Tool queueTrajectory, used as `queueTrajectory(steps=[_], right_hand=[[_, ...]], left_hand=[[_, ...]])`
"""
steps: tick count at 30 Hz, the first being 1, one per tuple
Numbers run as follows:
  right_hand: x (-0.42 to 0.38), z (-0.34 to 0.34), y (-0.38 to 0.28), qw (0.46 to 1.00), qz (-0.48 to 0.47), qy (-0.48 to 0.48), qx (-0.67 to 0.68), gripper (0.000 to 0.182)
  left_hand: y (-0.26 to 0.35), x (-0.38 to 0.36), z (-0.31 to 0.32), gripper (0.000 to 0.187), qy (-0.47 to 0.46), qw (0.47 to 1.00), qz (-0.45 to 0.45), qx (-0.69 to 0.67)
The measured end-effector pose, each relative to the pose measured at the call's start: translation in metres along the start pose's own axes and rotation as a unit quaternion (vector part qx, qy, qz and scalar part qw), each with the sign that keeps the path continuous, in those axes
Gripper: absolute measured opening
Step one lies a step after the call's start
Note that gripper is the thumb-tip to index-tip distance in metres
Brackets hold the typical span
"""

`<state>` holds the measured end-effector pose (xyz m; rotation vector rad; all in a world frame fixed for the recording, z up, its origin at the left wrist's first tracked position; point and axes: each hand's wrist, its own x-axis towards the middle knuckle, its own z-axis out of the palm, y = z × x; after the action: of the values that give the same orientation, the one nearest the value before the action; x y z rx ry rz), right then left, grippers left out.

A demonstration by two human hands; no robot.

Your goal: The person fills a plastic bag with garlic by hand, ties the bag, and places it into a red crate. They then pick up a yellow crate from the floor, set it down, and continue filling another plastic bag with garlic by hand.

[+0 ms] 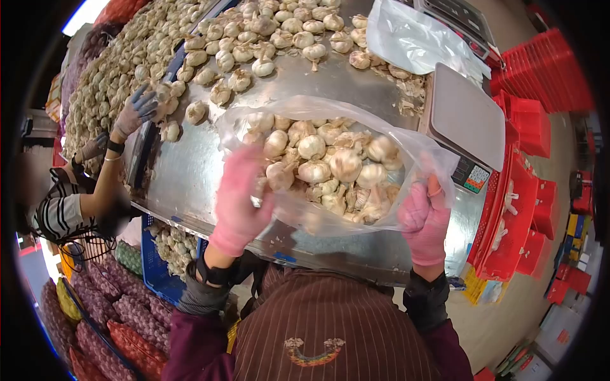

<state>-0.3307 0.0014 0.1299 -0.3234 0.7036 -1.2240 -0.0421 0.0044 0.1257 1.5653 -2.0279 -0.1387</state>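
Observation:
A clear plastic bag (438, 152) lies wide open on the metal table, with many whole garlic bulbs (346, 166) inside. My right hand (424, 213), in a pink glove, is closed on the bag's right rim, the plastic bunched in its fingers. At the left side of the bag is my left hand (238, 203), also in a pink glove. It is smeared by motion, with the thumb apart on the right; whether it grips the plastic cannot be made out.
Loose garlic (254, 35) covers the far side of the table (181, 171). A digital scale (467, 117) stands right, a plastic bag stack (422, 38) behind it, red baskets (508, 228) beyond. At left, a co-worker's gloved hand (135, 114) touches garlic. A blue crate (159, 273) is below.

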Motion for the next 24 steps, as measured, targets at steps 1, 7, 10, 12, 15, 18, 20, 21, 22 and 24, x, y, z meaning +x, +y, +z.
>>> queueTrajectory(steps=[1,7,10,12,15,18,20,21,22,24], right_hand=[[0.0,0.001,0.001,1.0,-0.004,0.01,-0.004,0.046],[-0.002,-0.003,0.014,0.998,-0.014,0.058,0.003,0.03],[-0.004,-0.008,0.014,0.999,-0.016,0.045,-0.019,0.023],[-0.005,-0.012,0.013,0.998,-0.014,0.052,-0.034,0.025],[-0.009,-0.02,0.003,0.997,-0.028,0.066,-0.037,0.026],[-0.021,-0.031,0.0,0.993,0.009,0.121,0.004,0.021],[-0.025,-0.047,0.004,0.992,0.009,0.125,-0.022,0.019],[-0.025,-0.043,0.003,0.992,0.018,0.119,-0.03,0.017],[-0.023,-0.037,0.005,0.983,0.018,0.17,-0.06,0.017],[-0.016,-0.023,0.004,0.977,0.011,0.197,-0.085,0.024]], left_hand=[[-0.001,0.005,0.008,0.051,-0.138,0.988,0.053,-0.047],[-0.02,0.041,0.103,0.054,-0.185,0.981,-0.029,0.057],[0.028,0.065,0.128,0.051,-0.287,0.958,-0.014,-0.017],[0.077,0.055,0.133,0.043,-0.328,0.91,0.223,0.119],[0.097,0.018,0.12,0.047,-0.308,0.934,0.177,0.046],[0.057,0.016,0.073,0.057,-0.183,0.981,0.07,0.012],[-0.005,0.018,0.059,0.061,0.016,0.979,-0.098,0.178],[-0.043,0.015,0.058,0.062,0.097,0.954,-0.164,0.233],[-0.075,0.012,0.06,0.058,0.027,0.958,-0.274,0.081],[-0.152,-0.011,0.088,0.036,-0.119,0.833,-0.462,-0.281]])
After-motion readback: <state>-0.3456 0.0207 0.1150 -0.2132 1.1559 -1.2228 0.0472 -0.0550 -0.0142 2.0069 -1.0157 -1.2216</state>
